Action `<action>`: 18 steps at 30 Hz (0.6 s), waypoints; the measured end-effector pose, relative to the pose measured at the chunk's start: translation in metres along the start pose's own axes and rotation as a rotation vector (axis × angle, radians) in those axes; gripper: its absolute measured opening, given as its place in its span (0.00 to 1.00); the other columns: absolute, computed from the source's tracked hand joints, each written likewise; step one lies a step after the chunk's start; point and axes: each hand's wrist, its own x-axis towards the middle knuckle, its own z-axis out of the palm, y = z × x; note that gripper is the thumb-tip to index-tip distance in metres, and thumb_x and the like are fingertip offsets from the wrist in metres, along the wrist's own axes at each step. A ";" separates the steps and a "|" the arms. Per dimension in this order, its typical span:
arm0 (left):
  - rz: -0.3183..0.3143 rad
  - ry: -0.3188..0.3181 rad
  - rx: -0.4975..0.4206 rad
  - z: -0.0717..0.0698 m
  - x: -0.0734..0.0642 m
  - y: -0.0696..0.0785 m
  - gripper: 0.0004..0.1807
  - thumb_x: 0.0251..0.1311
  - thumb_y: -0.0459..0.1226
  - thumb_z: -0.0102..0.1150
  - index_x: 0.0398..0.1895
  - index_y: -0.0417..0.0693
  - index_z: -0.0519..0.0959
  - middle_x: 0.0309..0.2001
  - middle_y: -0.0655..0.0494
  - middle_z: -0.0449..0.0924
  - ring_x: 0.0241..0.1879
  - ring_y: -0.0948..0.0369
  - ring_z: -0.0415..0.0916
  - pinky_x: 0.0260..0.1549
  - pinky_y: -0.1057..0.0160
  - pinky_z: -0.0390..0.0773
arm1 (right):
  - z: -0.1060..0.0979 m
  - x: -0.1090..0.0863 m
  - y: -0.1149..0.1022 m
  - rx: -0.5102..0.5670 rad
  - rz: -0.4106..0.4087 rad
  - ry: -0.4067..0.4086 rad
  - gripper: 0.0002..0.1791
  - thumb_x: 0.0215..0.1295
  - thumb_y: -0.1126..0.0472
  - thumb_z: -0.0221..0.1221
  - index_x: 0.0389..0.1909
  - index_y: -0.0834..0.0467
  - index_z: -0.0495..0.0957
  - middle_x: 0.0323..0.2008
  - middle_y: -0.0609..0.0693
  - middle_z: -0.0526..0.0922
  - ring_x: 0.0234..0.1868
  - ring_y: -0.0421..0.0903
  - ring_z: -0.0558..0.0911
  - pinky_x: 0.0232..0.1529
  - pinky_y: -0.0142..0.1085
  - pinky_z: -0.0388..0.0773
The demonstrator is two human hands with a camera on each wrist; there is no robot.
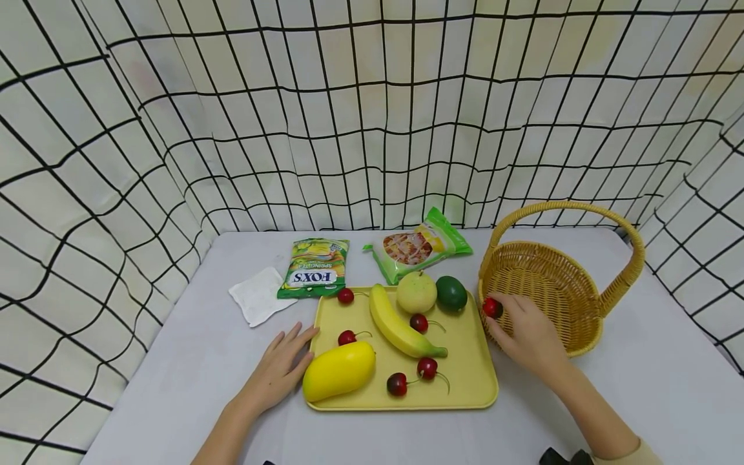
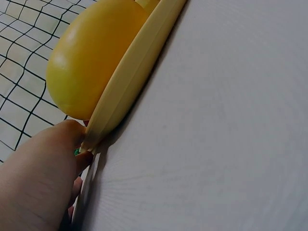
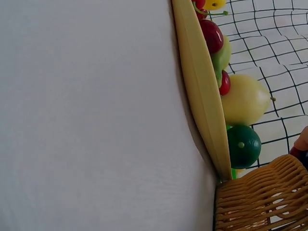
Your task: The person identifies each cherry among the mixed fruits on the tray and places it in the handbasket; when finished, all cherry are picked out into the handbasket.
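My right hand [image 1: 531, 332] pinches a dark red cherry [image 1: 493, 308] at the near left rim of the wicker basket [image 1: 546, 284]. In the right wrist view only a bit of this hand [image 3: 302, 139] shows, at the right edge. My left hand [image 1: 281, 368] rests with fairly straight fingers at the left edge of the yellow tray [image 1: 465, 387], its thumb touching the rim beside a yellow mango [image 1: 340, 371]. On the tray lie a banana [image 1: 401, 326], a pale round pear [image 1: 416, 292], a dark green avocado [image 1: 451, 294] and several cherries [image 1: 427, 368].
Behind the tray lie a green Fox's candy bag [image 1: 314, 268] and a green snack packet [image 1: 415, 245]. A white tissue [image 1: 261, 297] is left of them. The basket's tall handle [image 1: 630, 271] arches over its opening. Black netting [image 1: 383, 129] over white cloth surrounds the table.
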 end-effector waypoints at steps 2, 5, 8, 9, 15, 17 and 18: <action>-0.002 -0.002 0.000 0.000 0.000 0.001 0.25 0.65 0.48 0.47 0.64 0.54 0.65 0.64 0.54 0.63 0.68 0.52 0.50 0.64 0.44 0.42 | 0.000 0.000 0.003 0.007 0.024 -0.007 0.23 0.50 0.60 0.64 0.48 0.63 0.74 0.39 0.58 0.79 0.40 0.53 0.77 0.33 0.45 0.79; -0.003 -0.004 0.001 0.000 0.000 0.001 0.25 0.65 0.48 0.47 0.65 0.54 0.65 0.64 0.54 0.63 0.68 0.52 0.50 0.64 0.44 0.42 | 0.000 0.000 0.008 0.010 0.050 -0.027 0.23 0.51 0.59 0.64 0.48 0.63 0.74 0.40 0.59 0.79 0.41 0.54 0.78 0.33 0.46 0.79; -0.003 -0.004 0.004 0.000 0.001 0.001 0.25 0.65 0.48 0.47 0.65 0.54 0.65 0.64 0.54 0.63 0.68 0.52 0.50 0.64 0.44 0.42 | -0.001 0.000 0.011 0.008 0.072 -0.053 0.22 0.53 0.59 0.63 0.49 0.64 0.74 0.40 0.60 0.79 0.41 0.55 0.78 0.34 0.47 0.79; -0.002 -0.004 0.005 -0.001 0.001 0.001 0.25 0.65 0.48 0.47 0.65 0.54 0.65 0.64 0.54 0.63 0.68 0.52 0.50 0.64 0.44 0.42 | -0.001 0.001 0.012 0.007 0.080 -0.063 0.22 0.54 0.58 0.62 0.49 0.64 0.73 0.41 0.61 0.79 0.41 0.56 0.78 0.34 0.48 0.79; -0.003 -0.005 0.003 -0.001 0.000 0.001 0.25 0.65 0.47 0.48 0.65 0.54 0.64 0.65 0.54 0.63 0.68 0.52 0.49 0.64 0.44 0.42 | -0.003 0.003 0.017 0.018 0.133 -0.127 0.21 0.57 0.58 0.60 0.50 0.63 0.73 0.40 0.60 0.80 0.39 0.55 0.79 0.33 0.48 0.78; -0.005 -0.006 0.000 -0.001 0.000 0.001 0.25 0.65 0.47 0.48 0.65 0.54 0.64 0.65 0.53 0.63 0.68 0.52 0.49 0.64 0.44 0.42 | -0.003 0.004 0.019 0.020 0.156 -0.156 0.21 0.58 0.57 0.59 0.50 0.63 0.73 0.39 0.59 0.80 0.37 0.54 0.79 0.31 0.47 0.78; -0.006 -0.006 0.000 -0.001 0.000 0.001 0.25 0.65 0.47 0.48 0.65 0.54 0.64 0.65 0.53 0.63 0.68 0.52 0.49 0.64 0.44 0.42 | -0.003 0.004 0.020 0.020 0.170 -0.170 0.21 0.58 0.57 0.59 0.51 0.62 0.72 0.39 0.59 0.81 0.37 0.54 0.79 0.30 0.46 0.78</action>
